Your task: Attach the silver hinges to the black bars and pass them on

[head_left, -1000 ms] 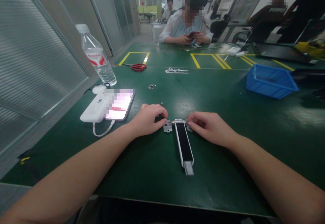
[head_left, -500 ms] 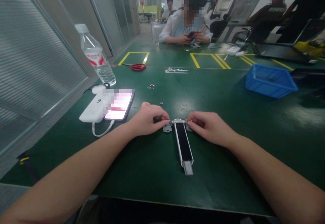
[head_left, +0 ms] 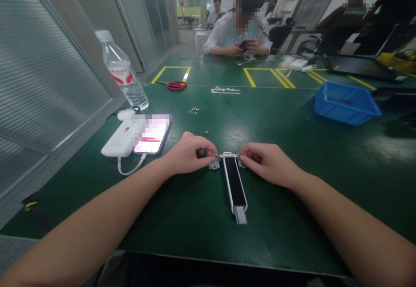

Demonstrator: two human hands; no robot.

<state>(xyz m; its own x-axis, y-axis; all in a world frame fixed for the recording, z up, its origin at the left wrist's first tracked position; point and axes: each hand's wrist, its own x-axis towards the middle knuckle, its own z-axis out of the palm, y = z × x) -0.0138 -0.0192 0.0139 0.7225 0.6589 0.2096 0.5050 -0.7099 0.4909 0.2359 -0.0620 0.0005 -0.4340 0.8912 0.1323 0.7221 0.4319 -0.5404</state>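
Note:
Flat on the green table lies a long, narrow part (head_left: pixel 235 182) with a white frame, a black strip along its face and a grey metal tab at its near end. A thin metal rod (head_left: pixel 229 156) crosses its far end. At the rod's left end, thumb and index finger of my left hand (head_left: pixel 192 153) pinch, beside a small metal bracket (head_left: pixel 214 165). My right hand (head_left: pixel 264 162) pinches the rod's right end, its fingertips partly covering a second bracket (head_left: pixel 241 164). Whatever small piece sits between the fingertips is too small to make out.
Several small metal rings (head_left: pixel 194 111) lie beyond my left hand, with one ring (head_left: pixel 206 132) nearer. To the left are a phone (head_left: pixel 152 135), a white power bank (head_left: pixel 118 137) and a water bottle (head_left: pixel 125 76). Farther off are red-handled scissors (head_left: pixel 176 86), thin metal pieces (head_left: pixel 225 90) and a blue bin (head_left: pixel 346 105).
The fingers of my left hand have shifted very slightly at the rod's end. My right hand and the long part stay in place.

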